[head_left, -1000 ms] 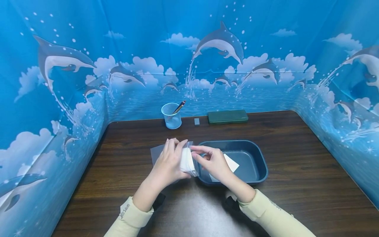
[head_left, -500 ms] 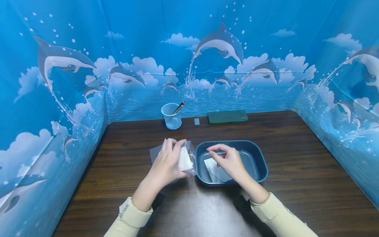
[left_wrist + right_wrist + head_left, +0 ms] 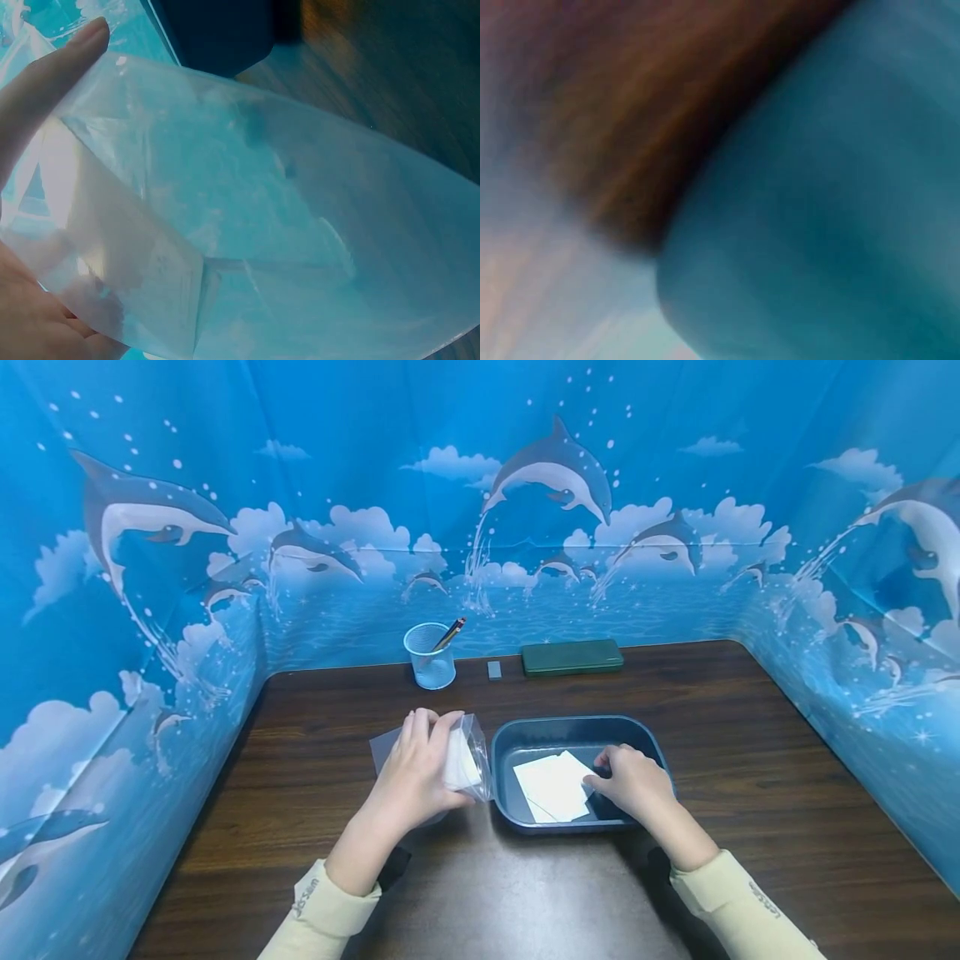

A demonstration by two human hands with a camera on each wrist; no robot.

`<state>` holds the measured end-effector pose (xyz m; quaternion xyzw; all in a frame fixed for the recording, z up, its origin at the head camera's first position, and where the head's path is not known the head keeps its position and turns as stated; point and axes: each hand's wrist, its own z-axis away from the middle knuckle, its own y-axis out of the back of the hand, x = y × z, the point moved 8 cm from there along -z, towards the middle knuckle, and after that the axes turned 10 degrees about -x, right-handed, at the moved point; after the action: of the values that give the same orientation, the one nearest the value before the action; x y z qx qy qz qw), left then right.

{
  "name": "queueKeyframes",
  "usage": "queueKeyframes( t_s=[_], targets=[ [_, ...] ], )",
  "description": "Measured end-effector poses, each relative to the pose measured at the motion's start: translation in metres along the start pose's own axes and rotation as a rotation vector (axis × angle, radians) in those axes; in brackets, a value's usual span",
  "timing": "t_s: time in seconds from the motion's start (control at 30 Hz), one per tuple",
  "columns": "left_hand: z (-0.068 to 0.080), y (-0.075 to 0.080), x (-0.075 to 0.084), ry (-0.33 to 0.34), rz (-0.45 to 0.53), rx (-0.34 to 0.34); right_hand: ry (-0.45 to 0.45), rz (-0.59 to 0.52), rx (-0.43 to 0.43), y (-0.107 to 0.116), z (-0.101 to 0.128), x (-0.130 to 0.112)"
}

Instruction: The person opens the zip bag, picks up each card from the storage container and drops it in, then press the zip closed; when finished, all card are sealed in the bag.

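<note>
Head view evenly and brightly lit from above; soft sheen seen on table (image 3: 750, 760); corners bent by wide lens. Left wrist view filled by backlit, hazy plastic bag (image 3: 262, 225). Right wrist view wholly smeared by blur; nothing resolved.

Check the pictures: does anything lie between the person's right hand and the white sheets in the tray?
Nothing visible does. The right hand is inside the blue tray, its fingers already at the edge of the white sheets.
</note>
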<state>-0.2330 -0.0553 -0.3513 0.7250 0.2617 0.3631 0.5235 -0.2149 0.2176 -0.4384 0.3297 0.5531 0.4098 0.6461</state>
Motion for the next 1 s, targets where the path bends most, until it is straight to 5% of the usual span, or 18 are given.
queueKeyframes(
  t_s=[0.53, 1.0],
  targets=[
    [0.002, 0.001, -0.003, 0.030, 0.016, 0.003, -0.063, -0.078, -0.157, -0.018, -0.015, 0.011],
    [0.002, 0.002, -0.003, 0.032, 0.019, -0.001, -0.052, -0.049, -0.159, -0.019, -0.017, 0.006]
  ],
)
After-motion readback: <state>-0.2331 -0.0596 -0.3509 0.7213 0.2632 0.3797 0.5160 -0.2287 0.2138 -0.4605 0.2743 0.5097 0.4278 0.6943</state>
